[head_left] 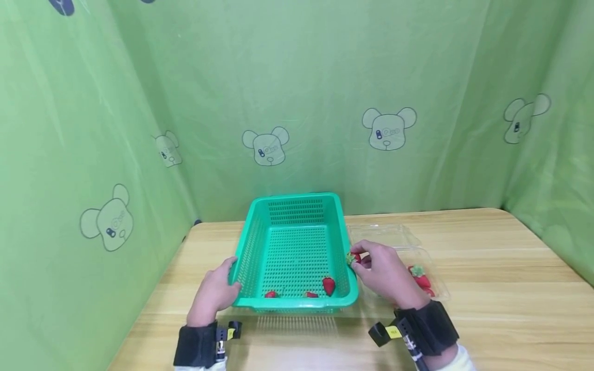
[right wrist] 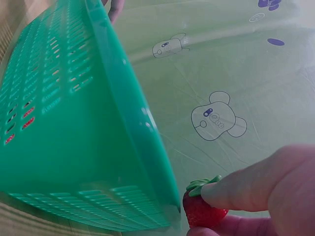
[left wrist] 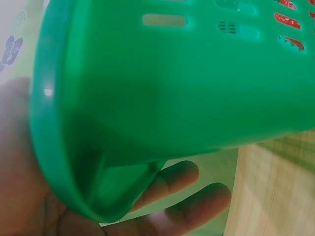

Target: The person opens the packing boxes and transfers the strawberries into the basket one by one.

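Note:
A green plastic basket [head_left: 297,302] with slotted walls stands on the table, several red strawberries [head_left: 328,286] lying at its near end. My left hand [head_left: 215,288] grips the basket's near left corner, thumb over the rim and fingers underneath, as the left wrist view shows. Between thumb and fingers my right hand [head_left: 382,270] pinches a strawberry [right wrist: 204,209] with green leaves, right beside the basket's right rim. Under and behind the right hand sits a clear plastic box [head_left: 436,273] holding more strawberries [head_left: 419,278], partly hidden by the wrist.
The clear box's lid [head_left: 382,236] lies folded back toward the far edge. A pale wooden table [head_left: 506,288] carries everything. Green curtains [head_left: 315,103] with bear-head prints hang behind and at both sides.

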Demonstrator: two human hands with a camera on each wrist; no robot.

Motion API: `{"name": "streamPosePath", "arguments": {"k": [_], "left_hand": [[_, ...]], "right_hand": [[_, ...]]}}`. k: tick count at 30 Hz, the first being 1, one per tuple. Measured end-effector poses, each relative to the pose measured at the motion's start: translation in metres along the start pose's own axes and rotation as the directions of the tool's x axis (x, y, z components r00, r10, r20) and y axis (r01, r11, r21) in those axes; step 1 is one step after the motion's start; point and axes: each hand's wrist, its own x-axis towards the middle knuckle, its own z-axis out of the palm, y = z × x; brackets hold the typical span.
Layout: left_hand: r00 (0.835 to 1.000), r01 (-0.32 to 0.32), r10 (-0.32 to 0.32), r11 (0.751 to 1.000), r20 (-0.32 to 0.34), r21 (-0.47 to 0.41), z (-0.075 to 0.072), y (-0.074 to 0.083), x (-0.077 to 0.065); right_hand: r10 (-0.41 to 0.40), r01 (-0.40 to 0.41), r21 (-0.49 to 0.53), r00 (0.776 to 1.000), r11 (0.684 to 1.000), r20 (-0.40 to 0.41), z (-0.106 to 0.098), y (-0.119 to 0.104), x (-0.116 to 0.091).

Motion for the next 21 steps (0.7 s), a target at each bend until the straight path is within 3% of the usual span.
{"name": "streamPosePath", "arguments": {"k": [21], "left_hand": [[1.0, 0.005, -0.005, 1.0, 0.004, -0.005, 0.0, 0.0, 0.0]], "right_hand": [[-0.101, 0.102, 0.015, 0.995, 0.995, -0.004, 0.011, -0.004, 0.0]]}}
